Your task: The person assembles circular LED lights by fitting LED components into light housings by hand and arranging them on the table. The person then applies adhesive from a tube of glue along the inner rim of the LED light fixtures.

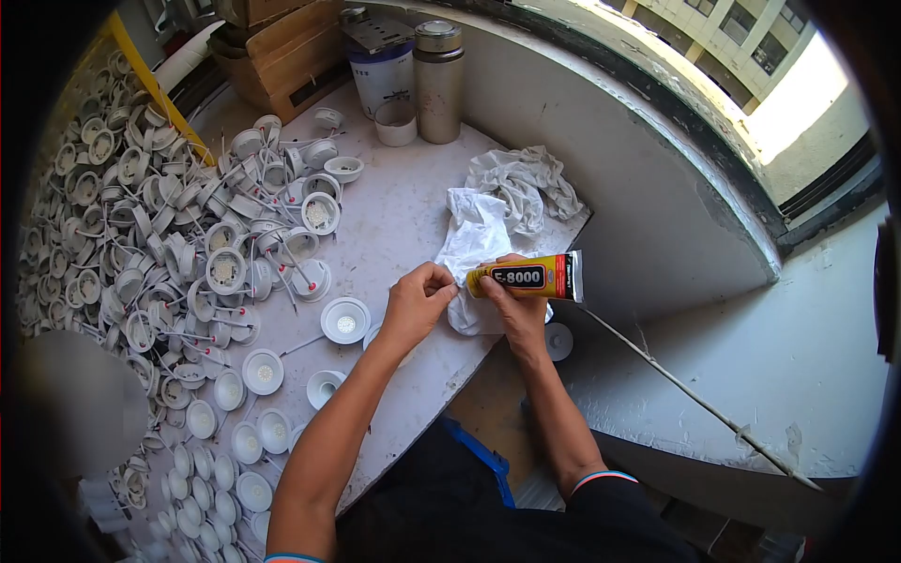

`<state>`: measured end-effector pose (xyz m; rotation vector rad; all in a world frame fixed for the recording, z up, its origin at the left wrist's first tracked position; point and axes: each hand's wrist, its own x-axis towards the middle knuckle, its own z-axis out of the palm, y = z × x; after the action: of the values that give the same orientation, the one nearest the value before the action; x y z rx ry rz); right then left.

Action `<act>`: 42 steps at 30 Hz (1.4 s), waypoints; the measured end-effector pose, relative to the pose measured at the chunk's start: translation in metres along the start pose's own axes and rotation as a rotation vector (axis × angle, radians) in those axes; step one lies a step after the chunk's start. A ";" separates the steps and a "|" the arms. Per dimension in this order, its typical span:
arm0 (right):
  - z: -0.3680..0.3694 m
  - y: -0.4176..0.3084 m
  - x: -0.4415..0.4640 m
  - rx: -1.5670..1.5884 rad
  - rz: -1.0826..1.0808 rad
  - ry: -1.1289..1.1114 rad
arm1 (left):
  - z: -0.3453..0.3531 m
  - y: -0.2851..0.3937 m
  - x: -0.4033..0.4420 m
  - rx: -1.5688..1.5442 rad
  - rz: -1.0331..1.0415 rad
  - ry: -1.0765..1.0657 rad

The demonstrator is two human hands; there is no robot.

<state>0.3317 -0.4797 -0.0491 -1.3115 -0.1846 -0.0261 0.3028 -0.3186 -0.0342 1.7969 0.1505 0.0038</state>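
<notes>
My right hand (522,317) is wrapped around a yellow, black and red glue tube (528,278) marked E-8000. The tube lies nearly level, its crimped end to the right and its nozzle end towards my left hand. Thumb and fingertips of my left hand (419,298) are pinched together just left of the nozzle end; whatever is between them is too small to make out. Beneath and behind both hands lies a crumpled white cloth (474,230). A round white downlight (345,320) rests on the table (394,206) beside my left hand.
A large heap of white lamp housings (178,216) with wires covers the table's left side. Several finished-looking lamps (263,372) lie nearer me. At the back stand a metal flask (438,84), a tape roll (395,123) and a bucket (383,70). A thin rod (694,396) leans at the right.
</notes>
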 end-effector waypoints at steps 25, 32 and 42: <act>0.033 -0.054 -0.031 0.534 0.243 -0.138 | -0.040 0.047 -0.114 -0.319 -0.039 0.061; 0.117 -0.064 -0.045 0.572 0.363 -0.385 | -0.075 0.027 -0.245 -0.624 0.071 0.335; 0.197 -0.092 -0.107 0.556 0.397 -0.717 | -0.048 0.028 -0.372 -0.730 0.031 0.851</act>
<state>0.1916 -0.3230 0.0710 -0.7336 -0.4965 0.7896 -0.0673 -0.3175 0.0335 0.9711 0.6370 0.7566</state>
